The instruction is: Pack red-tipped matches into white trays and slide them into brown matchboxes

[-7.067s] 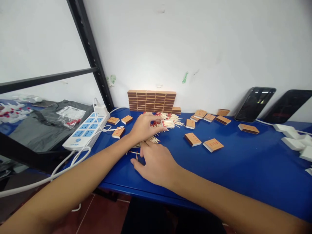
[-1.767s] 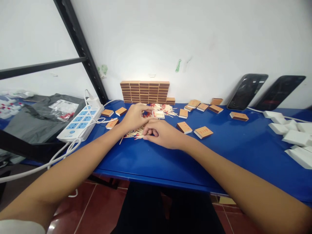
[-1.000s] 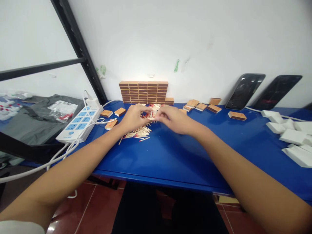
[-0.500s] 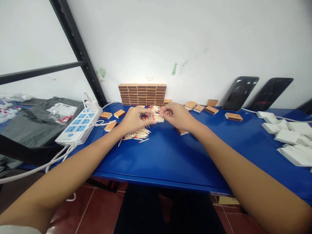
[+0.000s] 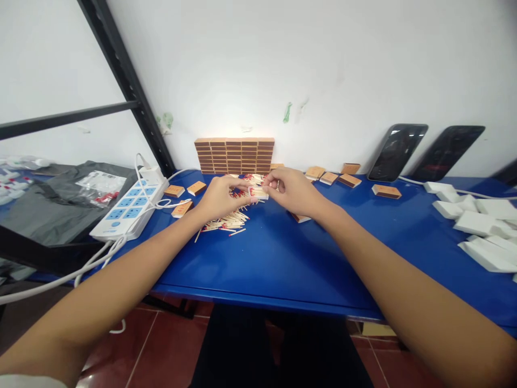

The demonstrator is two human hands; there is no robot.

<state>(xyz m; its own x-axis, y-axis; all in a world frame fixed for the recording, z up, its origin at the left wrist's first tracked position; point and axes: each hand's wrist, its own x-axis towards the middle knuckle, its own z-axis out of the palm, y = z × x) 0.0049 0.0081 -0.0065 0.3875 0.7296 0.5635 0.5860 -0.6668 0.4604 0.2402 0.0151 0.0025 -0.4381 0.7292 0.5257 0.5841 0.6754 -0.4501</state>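
My left hand (image 5: pixel 222 199) grips the left end of a small white matchbox tray (image 5: pixel 262 197) between thumb and fingers. Red-tipped matches (image 5: pixel 257 191) lie side by side in that tray. Over its right end, the fingers of my right hand (image 5: pixel 291 188) are pinched together on the matches; the fingertips are partly hidden. Below and behind my left hand spreads a loose pile of matches (image 5: pixel 226 222). A matchbox (image 5: pixel 299 217) rests under my right wrist, partly covered by it.
Stacked matchboxes (image 5: pixel 234 156) form a block against the wall. Loose matchboxes (image 5: pixel 329 178) lie on both sides of the blue table (image 5: pixel 258 269). A power strip (image 5: pixel 129 210) with cables is at left, white trays (image 5: pixel 480 221) at right, and two phones (image 5: pixel 398 152) lean on the wall.
The tray and both hands appear slightly further left, mostly along with a small shift of the whole view. My right fingers stay at the tray's right end.
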